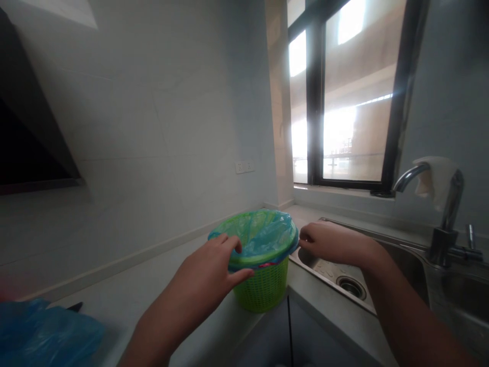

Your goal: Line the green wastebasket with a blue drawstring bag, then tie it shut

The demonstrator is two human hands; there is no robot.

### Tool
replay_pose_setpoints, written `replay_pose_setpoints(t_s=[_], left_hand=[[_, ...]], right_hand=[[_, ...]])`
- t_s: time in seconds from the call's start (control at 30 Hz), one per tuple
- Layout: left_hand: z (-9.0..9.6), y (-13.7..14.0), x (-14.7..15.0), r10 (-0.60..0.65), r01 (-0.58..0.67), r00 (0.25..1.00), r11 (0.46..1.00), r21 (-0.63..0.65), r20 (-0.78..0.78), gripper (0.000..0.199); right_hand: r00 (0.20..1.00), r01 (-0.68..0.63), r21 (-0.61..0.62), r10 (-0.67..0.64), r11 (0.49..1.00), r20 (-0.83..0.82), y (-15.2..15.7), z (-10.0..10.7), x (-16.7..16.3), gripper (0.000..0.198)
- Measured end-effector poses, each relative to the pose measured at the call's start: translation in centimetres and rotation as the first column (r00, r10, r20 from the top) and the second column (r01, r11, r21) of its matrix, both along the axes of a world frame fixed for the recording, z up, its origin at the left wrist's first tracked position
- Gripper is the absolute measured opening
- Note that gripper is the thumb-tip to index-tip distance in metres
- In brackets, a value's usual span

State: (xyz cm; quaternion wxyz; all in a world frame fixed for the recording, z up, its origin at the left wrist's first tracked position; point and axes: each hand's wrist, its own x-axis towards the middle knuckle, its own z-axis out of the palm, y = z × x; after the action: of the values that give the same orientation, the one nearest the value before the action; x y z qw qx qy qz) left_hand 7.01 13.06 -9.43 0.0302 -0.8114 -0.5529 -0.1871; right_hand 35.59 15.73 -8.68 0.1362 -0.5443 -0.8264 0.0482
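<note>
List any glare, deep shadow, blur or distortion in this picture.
Head view: bright window glare washes out parts of the scene outside; head view: the dark hood-like shape at left sinks to near black; head view: a reddish patch at the left edge is too blurred to identify; head view: the window's right frame leans outward, likely wide-angle distortion.

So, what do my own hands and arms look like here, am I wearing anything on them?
Your left hand and right hand are ungloved, with no ring showing. Your left forearm and right forearm are bare as far as the view reaches: no sleeve, watch or bracelet.
</note>
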Motion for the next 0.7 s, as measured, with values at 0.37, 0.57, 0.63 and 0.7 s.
replay_pose_setpoints(t_s=[0.37,0.57,0.63,0.7], left_hand=[[-1.0,1.2,1.7,0.086,-0.082,0.984,0.996,0.031,-0.158,0.010],[-1.0,1.4,1.8,0.037,-0.036,0.991,0.999,0.010,-0.125,0.016],[-0.8,1.3,1.6,0.019,-0.020,0.996,1.000,-0.009,-0.091,0.021],[-0.6,1.2,1.5,0.012,-0.013,0.999,0.999,-0.031,-0.043,0.029]], right_hand=[[0.963,0.219,0.005,-0.216,0.976,0.163,-2.1,-2.6,-6.7,0.038],[0.972,0.078,-0.036,-0.068,0.996,0.225,-2.8,-3.5,-8.4,0.028],[0.969,0.084,-0.051,-0.070,0.995,0.237,-3.0,-3.4,-8.3,0.026],[0.961,0.090,-0.068,-0.069,0.994,0.268,-3.2,-3.2,-8.2,0.025]])
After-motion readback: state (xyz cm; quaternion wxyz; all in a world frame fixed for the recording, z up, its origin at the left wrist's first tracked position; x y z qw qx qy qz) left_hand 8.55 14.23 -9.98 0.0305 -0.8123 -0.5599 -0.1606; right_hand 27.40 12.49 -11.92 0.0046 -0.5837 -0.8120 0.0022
